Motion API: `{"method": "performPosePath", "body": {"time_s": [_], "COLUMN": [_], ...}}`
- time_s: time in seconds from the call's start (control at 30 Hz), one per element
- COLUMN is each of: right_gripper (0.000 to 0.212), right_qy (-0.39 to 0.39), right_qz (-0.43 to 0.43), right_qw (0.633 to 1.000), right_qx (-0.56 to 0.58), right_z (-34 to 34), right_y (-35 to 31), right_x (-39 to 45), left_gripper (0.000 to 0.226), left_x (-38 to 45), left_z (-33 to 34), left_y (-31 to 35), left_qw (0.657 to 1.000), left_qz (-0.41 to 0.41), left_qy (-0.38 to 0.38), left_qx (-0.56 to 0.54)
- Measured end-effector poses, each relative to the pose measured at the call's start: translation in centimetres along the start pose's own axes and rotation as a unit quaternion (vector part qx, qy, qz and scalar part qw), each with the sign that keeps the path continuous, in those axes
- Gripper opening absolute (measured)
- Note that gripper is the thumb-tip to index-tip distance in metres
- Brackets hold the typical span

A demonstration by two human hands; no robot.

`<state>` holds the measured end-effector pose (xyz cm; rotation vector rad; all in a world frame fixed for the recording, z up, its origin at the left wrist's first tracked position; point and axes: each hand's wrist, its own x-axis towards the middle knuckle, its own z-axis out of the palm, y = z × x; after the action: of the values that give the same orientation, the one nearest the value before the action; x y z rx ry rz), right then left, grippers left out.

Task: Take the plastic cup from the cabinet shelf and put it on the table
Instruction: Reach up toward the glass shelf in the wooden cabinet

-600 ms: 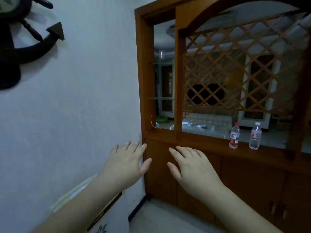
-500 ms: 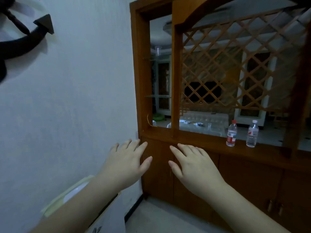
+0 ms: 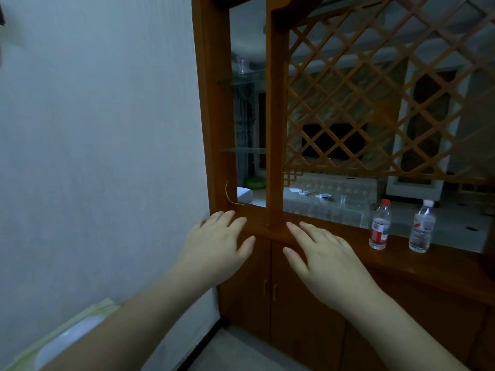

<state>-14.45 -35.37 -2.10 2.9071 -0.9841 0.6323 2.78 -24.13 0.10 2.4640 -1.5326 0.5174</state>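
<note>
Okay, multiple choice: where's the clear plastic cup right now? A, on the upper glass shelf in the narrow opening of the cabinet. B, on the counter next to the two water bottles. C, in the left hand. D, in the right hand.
A: the plastic cup stands on the upper glass shelf of the cabinet, while the left hand and right hand are both open and hold nothing.
</note>
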Motion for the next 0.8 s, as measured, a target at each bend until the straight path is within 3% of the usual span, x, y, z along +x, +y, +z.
{"method": "performPosePath", "body": {"time_s": [0.33,0.8], "right_gripper": [0.059,0.057], "right_qy": [-0.015,-0.006], "right_qz": [-0.014,-0.056], "right_qw": [1.000,0.998], "right_qx": [0.012,0.002], "right_z": [3.7,11.6], "right_y": [2.5,-6.1], "right_x": [10.0,29.2], "left_gripper": [0.059,0.058], "left_x": [8.9,20.8], "left_z": [5.0,10.7], "left_y": [-1.1,-16.2], "left_qw": [0.999,0.999], "left_qz": [-0.008,-0.003], "left_qy": [0.042,0.050], "left_qx": [-0.007,-0.010]}}
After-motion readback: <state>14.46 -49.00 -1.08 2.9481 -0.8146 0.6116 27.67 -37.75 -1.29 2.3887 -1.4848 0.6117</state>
